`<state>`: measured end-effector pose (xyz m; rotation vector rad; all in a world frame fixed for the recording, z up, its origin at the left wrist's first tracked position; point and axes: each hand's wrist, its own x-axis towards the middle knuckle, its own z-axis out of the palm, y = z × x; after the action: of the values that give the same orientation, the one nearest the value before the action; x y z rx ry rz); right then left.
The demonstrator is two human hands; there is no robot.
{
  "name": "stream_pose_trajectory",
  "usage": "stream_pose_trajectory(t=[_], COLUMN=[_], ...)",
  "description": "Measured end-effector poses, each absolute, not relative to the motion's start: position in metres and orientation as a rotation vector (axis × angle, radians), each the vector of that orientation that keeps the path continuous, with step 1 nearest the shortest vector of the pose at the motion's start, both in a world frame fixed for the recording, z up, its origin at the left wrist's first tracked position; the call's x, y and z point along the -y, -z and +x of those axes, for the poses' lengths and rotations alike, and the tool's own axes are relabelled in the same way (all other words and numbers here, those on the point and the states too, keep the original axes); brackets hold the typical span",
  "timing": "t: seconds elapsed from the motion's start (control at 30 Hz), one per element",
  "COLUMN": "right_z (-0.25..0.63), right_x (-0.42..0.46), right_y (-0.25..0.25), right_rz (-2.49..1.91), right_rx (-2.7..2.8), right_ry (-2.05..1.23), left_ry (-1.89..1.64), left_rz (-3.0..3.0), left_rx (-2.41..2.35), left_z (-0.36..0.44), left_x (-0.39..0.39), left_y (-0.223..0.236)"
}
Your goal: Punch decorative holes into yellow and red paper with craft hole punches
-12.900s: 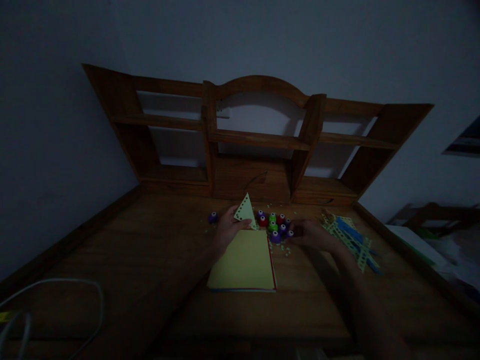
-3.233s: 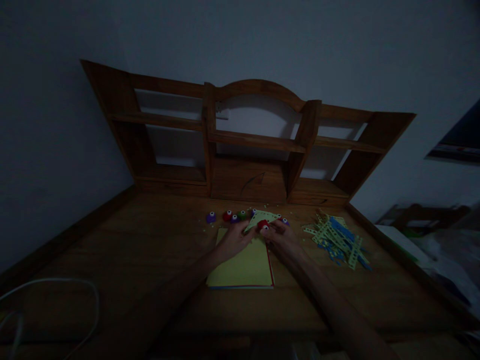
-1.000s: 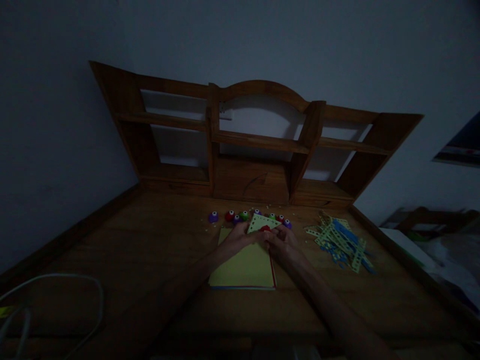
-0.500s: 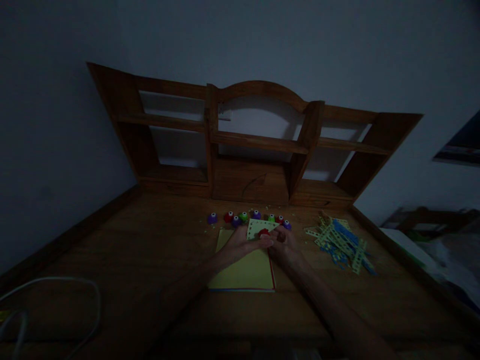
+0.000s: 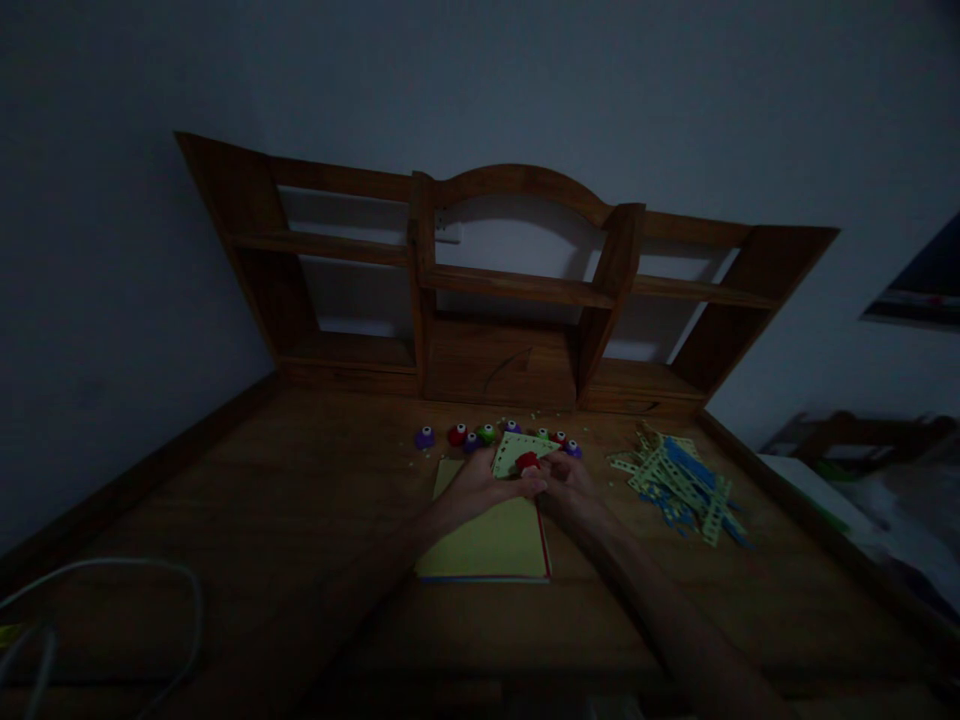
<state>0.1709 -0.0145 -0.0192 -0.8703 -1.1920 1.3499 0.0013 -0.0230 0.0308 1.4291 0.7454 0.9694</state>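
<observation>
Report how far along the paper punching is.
Looks done: the punched strips piled at the right, full of holes. In hand: the left hand holds a folded-looking pale sheet with holes along two edges; the right hand grips a red punch at it. Possibly left: the yellow paper stack, its visible top unpunched; how much is wanted, I can't tell.
</observation>
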Motion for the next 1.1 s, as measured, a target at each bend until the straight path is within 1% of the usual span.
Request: stream_pose_trajectory(t=[0.17,0.53,0.83,1.1], right_z=[0.173,0.167,0.169,0.166], right_x=[0.016,0.022,0.016,0.016], right_y=[0.023,0.026,0.017,0.01], right_rz=[-0.848,-0.94,-0.939,-0.894], right_rx=[1.218,1.248,1.329,1.294], right_ry=[-1.34,-1.197,-1.277,-1.351], left_ry=[-0.968,-1.018,-1.0,-1.067], left_rz=[1.451,1.442,1.412,1.369], left_rx=[-0.732,-0.751,-0.739,-0.8], left_z=[0.002,0.0,0.001,-0.001], left_x=[0.024,0.029,0.023,0.008], left_y=[-0.029,-0.028,-0.025,-0.018])
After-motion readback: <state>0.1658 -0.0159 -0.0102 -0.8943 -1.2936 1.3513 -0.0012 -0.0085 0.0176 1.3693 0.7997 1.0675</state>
